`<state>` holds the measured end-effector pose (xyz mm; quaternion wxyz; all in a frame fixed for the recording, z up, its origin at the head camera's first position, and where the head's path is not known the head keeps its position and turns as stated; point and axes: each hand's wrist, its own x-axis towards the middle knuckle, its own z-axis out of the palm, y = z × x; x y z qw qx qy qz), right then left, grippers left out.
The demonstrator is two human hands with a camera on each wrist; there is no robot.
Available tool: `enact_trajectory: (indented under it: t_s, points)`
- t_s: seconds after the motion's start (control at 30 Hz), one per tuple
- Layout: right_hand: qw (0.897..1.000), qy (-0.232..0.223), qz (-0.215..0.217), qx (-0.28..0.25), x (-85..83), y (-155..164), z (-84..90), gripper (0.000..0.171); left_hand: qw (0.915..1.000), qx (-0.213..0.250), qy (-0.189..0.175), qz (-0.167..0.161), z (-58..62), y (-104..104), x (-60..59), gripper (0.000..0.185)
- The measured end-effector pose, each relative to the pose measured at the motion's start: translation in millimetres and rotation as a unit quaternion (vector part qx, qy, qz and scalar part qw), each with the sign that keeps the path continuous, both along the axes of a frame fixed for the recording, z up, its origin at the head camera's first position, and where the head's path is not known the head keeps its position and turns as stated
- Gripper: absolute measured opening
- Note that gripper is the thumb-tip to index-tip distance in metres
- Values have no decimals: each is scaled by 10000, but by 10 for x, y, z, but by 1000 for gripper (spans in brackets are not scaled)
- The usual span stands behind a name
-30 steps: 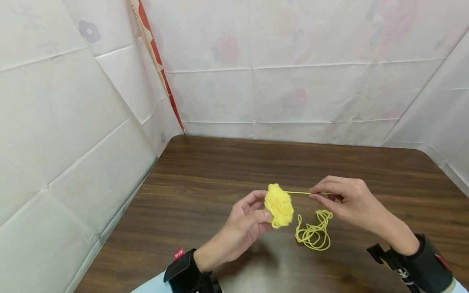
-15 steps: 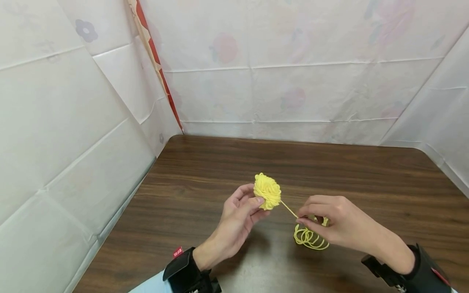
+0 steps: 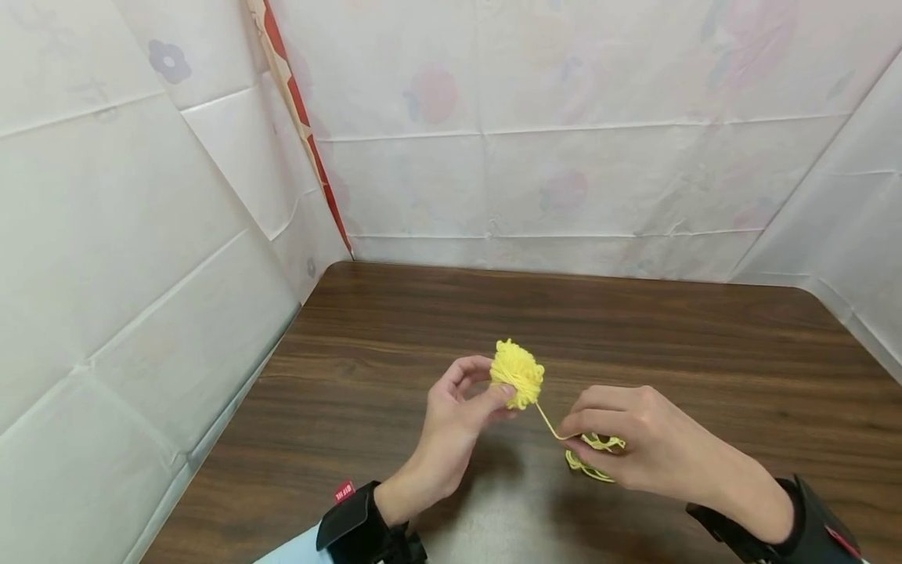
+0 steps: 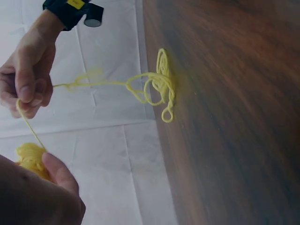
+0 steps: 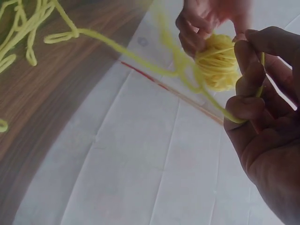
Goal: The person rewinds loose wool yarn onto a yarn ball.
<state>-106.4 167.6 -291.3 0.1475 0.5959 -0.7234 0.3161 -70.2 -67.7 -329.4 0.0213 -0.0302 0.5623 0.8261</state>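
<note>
The right hand [image 3: 630,439], pinching the yellow yarn strand [image 3: 546,419], now sits lower and nearer than a second ago, down over the loose yellow yarn loops [image 3: 595,462] on the brown wooden desk [image 3: 705,337]. The strand slants down and right instead of running level. The left hand [image 3: 458,415] turns the small yellow yarn ball [image 3: 517,374], which now looks rounder.
</note>
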Motion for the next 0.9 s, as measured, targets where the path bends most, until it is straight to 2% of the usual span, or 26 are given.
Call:
enact_trajectory:
  t_s: [0.17, 0.3, 0.63, 0.9]
  points:
    - [9991, 270, 201, -246, 13, -53, 22, 13, 9963, -791, 268, -195, -12, 23, 31, 41]
    - [9973, 463, 343, -465, 6, -80, 31, 15, 9910, -1177, 404, -484, -24, 33, 51, 40]
    - [9928, 766, 331, -861, -32, -119, 55, 22, 9788, -1612, 682, -1066, -63, 34, 83, 36]
    - [9906, 933, 313, -951, -93, -101, 61, 22, 9720, -1844, 714, -1266, -76, 31, 94, 35]
